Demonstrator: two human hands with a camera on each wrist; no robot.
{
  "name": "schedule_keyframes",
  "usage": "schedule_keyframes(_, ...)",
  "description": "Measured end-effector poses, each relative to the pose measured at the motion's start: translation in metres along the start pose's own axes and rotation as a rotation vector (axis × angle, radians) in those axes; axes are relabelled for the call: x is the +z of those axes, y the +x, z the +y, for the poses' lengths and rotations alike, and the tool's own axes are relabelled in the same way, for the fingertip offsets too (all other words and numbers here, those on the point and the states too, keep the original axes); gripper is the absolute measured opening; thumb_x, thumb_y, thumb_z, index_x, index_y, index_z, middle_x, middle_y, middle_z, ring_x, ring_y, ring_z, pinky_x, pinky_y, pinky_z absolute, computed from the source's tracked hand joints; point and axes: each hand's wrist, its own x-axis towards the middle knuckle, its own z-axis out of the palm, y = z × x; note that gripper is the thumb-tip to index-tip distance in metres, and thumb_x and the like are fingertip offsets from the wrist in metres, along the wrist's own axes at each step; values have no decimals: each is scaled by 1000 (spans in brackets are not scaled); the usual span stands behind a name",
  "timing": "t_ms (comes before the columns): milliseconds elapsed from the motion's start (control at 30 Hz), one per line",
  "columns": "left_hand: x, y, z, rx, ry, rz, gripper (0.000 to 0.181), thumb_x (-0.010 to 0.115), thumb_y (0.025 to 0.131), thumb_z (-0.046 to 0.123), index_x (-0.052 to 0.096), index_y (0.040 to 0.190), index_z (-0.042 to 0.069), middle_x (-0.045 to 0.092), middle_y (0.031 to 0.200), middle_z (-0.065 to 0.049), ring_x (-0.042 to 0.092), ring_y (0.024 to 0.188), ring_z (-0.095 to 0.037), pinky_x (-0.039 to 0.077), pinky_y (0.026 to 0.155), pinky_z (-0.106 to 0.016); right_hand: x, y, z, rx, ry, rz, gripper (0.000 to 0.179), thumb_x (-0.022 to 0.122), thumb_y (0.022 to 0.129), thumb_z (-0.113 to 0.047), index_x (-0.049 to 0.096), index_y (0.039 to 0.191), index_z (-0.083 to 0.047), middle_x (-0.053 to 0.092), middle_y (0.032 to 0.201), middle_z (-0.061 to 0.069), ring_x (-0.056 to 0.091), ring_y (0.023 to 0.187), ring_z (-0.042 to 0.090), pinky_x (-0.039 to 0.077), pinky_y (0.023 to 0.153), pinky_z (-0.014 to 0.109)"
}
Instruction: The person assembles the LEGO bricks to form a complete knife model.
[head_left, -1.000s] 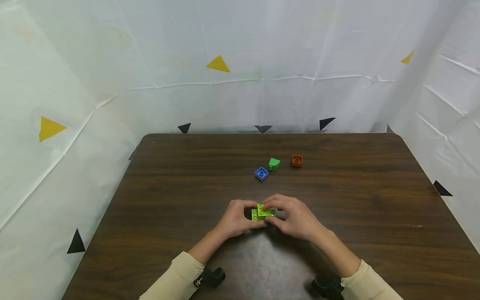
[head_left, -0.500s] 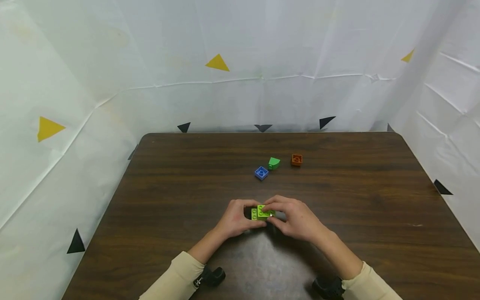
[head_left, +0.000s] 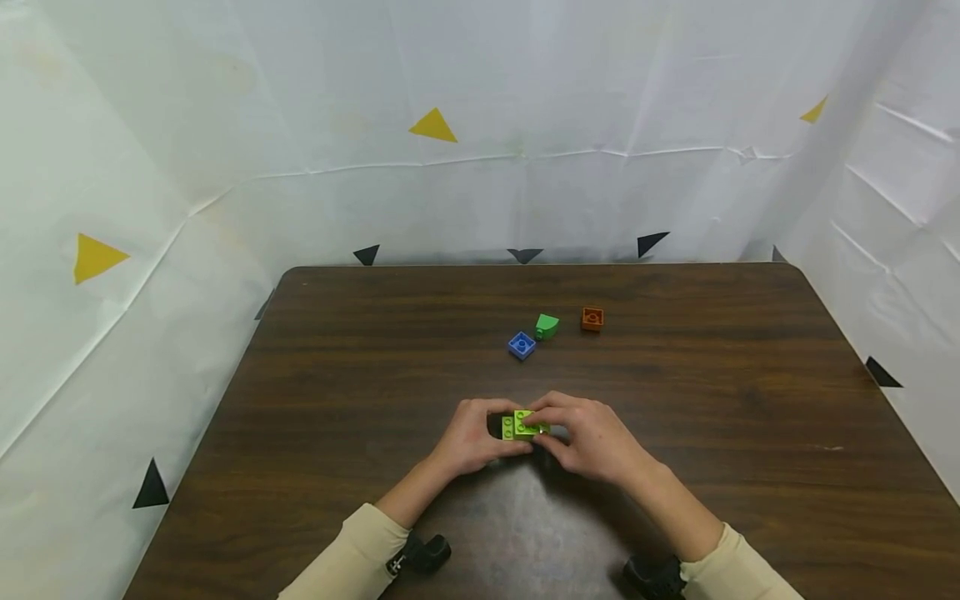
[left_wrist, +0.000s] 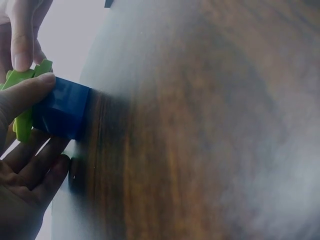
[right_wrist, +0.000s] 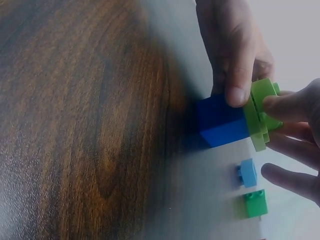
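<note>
In front of the person, a small stack stands on the table: a blue block [right_wrist: 222,122] at the bottom, a flat lime-green piece [head_left: 507,428] over it, and a lime-green brick [head_left: 521,423] on top. The left hand [head_left: 471,437] grips the stack from the left, its thumb against the blue block just below the lime piece. From the other side, the right hand [head_left: 594,435] pinches the upper lime brick between thumb and fingers. Those fingers hide part of the brick's top. Whether the two lime pieces are fully pressed together I cannot tell.
Beyond the hands lie a small blue brick [head_left: 522,345], a green piece with a curved side [head_left: 547,326] and an orange-brown brick [head_left: 592,319]. The dark wooden table [head_left: 375,350] ends at a white sheet [head_left: 465,204] behind and at both sides.
The right hand's fingers have shifted slightly on the upper lime brick. Left hand, stack and loose bricks stay in place.
</note>
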Motion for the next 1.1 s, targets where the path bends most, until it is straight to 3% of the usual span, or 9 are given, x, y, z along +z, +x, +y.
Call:
schedule_keyframes(500,0,0,1,5,10,-8,40,89,72,32,75,108,21,71,101,12,63,90,-3,51,82,-31,-3,2,-6,23,-54,-12,22,81,81,-13,77,103,-18,68,108,-7,60,70,5,50,60,25)
schedule_keyframes(1100,0,0,3,9,6,-1,39,90,72,31,75,107,21,72,99,12,63,87,-3,51,79,-31,-4,4,-5,15,-82,-31,24,81,81,-13,77,104,-17,68,107,-6,66,76,14,52,62,29)
